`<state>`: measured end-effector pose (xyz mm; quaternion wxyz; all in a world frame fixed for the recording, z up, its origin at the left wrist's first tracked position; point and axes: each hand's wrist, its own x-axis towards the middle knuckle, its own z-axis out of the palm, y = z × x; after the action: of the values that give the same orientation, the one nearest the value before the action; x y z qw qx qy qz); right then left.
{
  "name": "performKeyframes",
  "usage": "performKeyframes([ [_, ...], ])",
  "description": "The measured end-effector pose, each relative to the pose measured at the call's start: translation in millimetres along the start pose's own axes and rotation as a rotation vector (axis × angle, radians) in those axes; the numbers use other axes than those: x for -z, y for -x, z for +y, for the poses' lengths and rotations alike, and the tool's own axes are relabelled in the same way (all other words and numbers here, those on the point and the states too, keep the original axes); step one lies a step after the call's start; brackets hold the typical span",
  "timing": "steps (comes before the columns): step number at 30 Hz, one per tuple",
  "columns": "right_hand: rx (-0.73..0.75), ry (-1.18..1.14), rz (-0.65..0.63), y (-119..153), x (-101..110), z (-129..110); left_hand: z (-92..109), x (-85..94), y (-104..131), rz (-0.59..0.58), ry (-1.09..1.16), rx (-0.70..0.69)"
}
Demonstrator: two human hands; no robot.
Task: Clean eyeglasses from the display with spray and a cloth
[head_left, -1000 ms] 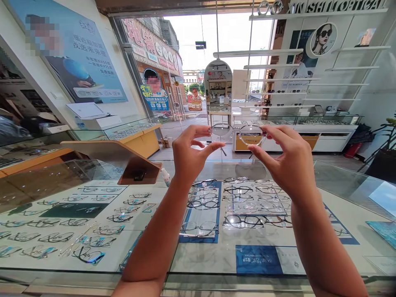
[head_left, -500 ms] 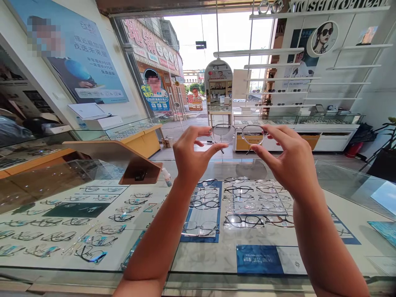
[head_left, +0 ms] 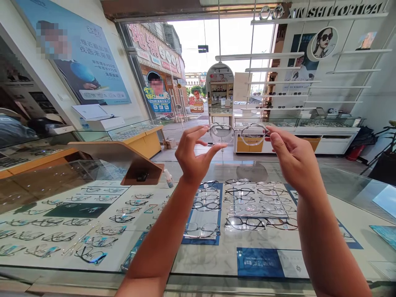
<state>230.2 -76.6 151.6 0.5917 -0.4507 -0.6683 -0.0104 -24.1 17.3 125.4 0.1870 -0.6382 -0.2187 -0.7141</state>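
Note:
A pair of clear round eyeglasses [head_left: 253, 135] is held up above the glass counter, with its lenses side by side. My right hand [head_left: 292, 159] pinches its right end between thumb and fingers. At the other end, my left hand [head_left: 196, 154] has its fingertips at the frame's left edge, while its thumb sticks out below the left lens, apart from the fingers. Below, inside the counter, several rows of eyeglasses [head_left: 244, 223] lie on white and blue boards.
The glass counter [head_left: 198, 284] spans the foreground. A brown wooden stand [head_left: 136, 163] and a small white bottle [head_left: 168, 178] are on its left part. Farther back are an arched mirror [head_left: 220, 93], wall shelves [head_left: 260, 55] and another display case [head_left: 332, 138].
My right thumb has moved up from below the right lens to the frame's right end. The left thumb stays spread below the left lens. The view has shifted slightly.

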Motion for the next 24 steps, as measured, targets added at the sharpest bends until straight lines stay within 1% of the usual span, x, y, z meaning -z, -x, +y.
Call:
performKeyframes([
  [5, 0.021, 0.021, 0.103, 3.2, 0.1, -12.4, -13.1, -7.8, 2.7, 0.000, 0.186, 0.012],
  [8, 0.018, 0.019, 0.134, 5.4, 0.0, -18.3, -20.9, -13.7, 4.5, -0.017, 0.297, 0.054],
  [12, -0.002, 0.029, 0.159, 7.3, -0.3, -20.1, -21.6, -16.0, 5.7, -0.038, 0.329, 0.078],
  [15, -0.002, -0.005, 0.146, 5.9, 1.6, -14.2, -11.6, -9.9, 2.6, -0.027, 0.251, 0.031],
  [20, -0.010, -0.155, 0.045, -1.2, 11.5, 1.1, 19.6, 8.5, -10.2, -0.006, 0.103, -0.108],
  [22, 0.002, -0.213, 0.019, -2.9, 14.9, 2.7, 28.6, 13.1, -12.8, -0.013, 0.079, -0.115],
  [24, -0.001, -0.248, 0.012, -2.2, 15.6, 1.1, 31.7, 15.3, -10.3, -0.024, 0.086, -0.078],
])
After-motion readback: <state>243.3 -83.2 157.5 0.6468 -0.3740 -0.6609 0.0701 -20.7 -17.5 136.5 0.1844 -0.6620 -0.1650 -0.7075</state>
